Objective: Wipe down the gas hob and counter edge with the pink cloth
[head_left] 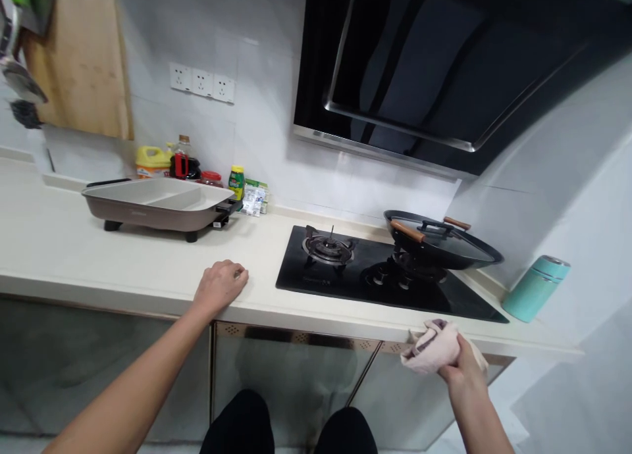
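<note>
My left hand [222, 286] rests on the front of the pale countertop [148, 260], its fingers curled into a loose fist with nothing visible in them. A bunched cream cloth with purplish patches [435, 350] is gripped in my right hand [463, 370], just off the counter's front edge and below the black gas stove [316, 281]. On the stove's right burner sits a black wok [444, 249] with wooden handles and a lid over it. The left burner [328, 249] is bare.
A two-part electric pan [148, 212] stands on the left of the counter, bottles and packets behind it, including a green bottle [236, 183]. A turquoise flask [536, 288] is at the right end. The range hood [395, 66] overhangs the stove; cabinet doors [291, 375] lie below.
</note>
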Tool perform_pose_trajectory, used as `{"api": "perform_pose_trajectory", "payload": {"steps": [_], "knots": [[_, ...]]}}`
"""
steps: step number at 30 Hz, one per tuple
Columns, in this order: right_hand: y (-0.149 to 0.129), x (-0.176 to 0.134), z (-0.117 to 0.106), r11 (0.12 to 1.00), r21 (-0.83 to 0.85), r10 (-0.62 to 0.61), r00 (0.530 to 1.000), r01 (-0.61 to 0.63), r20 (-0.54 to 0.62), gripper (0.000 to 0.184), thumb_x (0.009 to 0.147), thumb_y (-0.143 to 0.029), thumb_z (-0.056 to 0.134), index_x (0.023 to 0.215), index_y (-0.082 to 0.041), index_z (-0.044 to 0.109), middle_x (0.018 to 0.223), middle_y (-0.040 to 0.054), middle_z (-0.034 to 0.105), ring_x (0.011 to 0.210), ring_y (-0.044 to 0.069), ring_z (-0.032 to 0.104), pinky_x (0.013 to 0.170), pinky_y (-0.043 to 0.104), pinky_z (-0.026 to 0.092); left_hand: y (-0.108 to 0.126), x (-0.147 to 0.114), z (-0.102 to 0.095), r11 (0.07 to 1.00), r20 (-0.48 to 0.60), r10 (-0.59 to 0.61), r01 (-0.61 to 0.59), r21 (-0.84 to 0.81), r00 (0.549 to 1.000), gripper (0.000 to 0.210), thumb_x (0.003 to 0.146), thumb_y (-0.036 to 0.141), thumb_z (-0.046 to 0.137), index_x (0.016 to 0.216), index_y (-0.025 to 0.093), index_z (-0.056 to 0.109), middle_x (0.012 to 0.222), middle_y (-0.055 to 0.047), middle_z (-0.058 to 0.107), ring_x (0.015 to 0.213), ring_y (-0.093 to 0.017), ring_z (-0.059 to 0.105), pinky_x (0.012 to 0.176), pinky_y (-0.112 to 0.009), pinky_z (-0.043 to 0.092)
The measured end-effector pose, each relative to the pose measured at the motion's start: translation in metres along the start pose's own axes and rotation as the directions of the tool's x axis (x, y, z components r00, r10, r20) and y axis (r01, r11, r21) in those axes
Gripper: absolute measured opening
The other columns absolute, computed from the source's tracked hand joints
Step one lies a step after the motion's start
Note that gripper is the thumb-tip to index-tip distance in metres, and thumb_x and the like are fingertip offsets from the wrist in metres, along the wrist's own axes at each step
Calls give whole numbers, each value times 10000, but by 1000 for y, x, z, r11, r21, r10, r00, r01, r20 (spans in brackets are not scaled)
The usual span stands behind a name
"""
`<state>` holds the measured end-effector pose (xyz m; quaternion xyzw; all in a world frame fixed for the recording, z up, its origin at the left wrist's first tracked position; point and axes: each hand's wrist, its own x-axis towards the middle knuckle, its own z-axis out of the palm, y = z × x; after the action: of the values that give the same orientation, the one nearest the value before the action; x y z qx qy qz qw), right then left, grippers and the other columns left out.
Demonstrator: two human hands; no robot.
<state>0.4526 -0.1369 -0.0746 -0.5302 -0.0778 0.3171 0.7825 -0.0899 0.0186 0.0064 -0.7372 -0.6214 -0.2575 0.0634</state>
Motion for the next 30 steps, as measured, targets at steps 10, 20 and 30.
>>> {"api": "perform_pose_trajectory", "payload": {"steps": [10, 20, 30], "knots": [[-18, -46, -22, 822, -242, -536, 844, 516, -20, 565, 745, -496, 727, 1198, -181, 608, 1218, 101, 669, 1135, 292, 641, 976, 448, 562, 0, 0, 0, 1000, -3, -4, 4, -8, 1000, 456, 905, 396, 391, 966, 193, 795, 1117, -120, 767, 1067, -310, 644, 895, -400, 475], [-15, -24, -3, -318, -531, -98, 530, 785, 842, 681, 903, -588, 514, 1545, -378, 428, 1670, 91, 304, 1527, 358, 286, 1175, 695, 217, -3, 1, 2, 1000, -5, -5, 5, -19, 1000, 461, 898, 404, 386, 964, 196, 792, 1112, -119, 768, 1081, -319, 651, 894, -403, 474], [-13, -2, -5, -668, -315, -150, 293, 674, 944, 856, 704, -194, 665, 1513, -261, 394, 1516, 154, 490, 1350, 335, 472, 1028, 520, 383, 3, 0, -1, 1000, -4, -10, 10, 0, 1000, 449, 897, 388, 393, 962, 202, 797, 1110, -124, 765, 1084, -322, 643, 905, -412, 469]]}}
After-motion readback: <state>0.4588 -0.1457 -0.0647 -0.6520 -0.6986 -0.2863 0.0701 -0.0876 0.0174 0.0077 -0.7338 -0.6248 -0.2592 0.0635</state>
